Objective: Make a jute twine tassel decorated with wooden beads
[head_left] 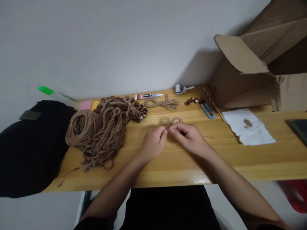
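Note:
Just above the wooden table, my left hand (154,142) and my right hand (189,137) meet fingertip to fingertip, both pinched on a short brown cord (176,119). A curve of the cord shows beyond my right fingers; the rest of it is hidden by my hands. Behind them lies a looped cord with a frayed tassel end (161,103). To the left of my left hand is a big heap of brown braided cord (105,137) mixed with dark round beads (136,104), beside a coiled bundle of cord (82,129).
Along the wall lie a glue tube (148,95) and a rolled-up tube (181,89). Blue thread snips (207,109) are near some beads (192,101). At right are a white paper sheet (248,127) and an open cardboard box (242,76). A black bag-like item (31,150) covers the left end.

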`<action>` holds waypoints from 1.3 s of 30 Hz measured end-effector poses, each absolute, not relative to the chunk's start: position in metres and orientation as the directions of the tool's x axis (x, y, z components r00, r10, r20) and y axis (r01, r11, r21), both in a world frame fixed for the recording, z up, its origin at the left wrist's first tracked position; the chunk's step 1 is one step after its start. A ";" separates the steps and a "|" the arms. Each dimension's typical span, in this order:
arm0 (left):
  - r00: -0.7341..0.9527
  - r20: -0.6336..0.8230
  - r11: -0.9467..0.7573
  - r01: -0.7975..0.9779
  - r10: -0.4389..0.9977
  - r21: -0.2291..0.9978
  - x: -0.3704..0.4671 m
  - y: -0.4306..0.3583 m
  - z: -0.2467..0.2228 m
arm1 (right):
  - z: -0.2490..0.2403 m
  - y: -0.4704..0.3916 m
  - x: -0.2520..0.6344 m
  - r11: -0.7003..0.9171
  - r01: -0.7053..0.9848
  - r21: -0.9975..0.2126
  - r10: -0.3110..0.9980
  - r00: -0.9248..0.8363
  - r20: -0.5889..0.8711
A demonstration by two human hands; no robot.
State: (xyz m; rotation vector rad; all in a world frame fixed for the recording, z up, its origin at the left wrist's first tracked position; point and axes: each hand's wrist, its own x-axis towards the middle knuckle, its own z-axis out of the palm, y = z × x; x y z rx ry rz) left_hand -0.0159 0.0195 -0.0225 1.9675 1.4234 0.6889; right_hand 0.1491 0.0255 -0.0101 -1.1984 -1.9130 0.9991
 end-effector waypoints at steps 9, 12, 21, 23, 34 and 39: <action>0.249 0.234 -0.336 0.554 0.940 0.761 -0.014 0.019 -0.028 | -0.008 0.023 0.149 0.381 0.472 -0.795 0.912 -0.335 0.239; 0.227 0.246 -0.331 0.527 0.942 0.783 -0.014 0.019 -0.027 | -0.007 0.021 0.147 0.427 0.484 -0.763 0.890 -0.372 0.262; 0.203 -0.012 0.001 0.051 0.979 0.999 -0.011 0.020 -0.027 | -0.008 0.021 0.146 0.495 0.459 -0.738 0.851 -0.426 0.306; 0.236 -0.098 0.123 -0.090 0.967 0.988 -0.009 0.020 -0.028 | -0.008 0.021 0.146 0.501 0.439 -0.746 0.849 -0.417 0.325; 0.324 -0.243 0.383 -0.499 0.915 0.777 -0.003 0.020 -0.023 | -0.009 0.022 0.147 0.559 0.521 -0.646 0.829 -0.381 0.410; 0.419 -0.247 0.468 -0.582 0.873 0.665 -0.005 0.019 -0.018 | -0.009 0.025 0.147 0.371 0.354 -0.858 0.907 -0.338 0.253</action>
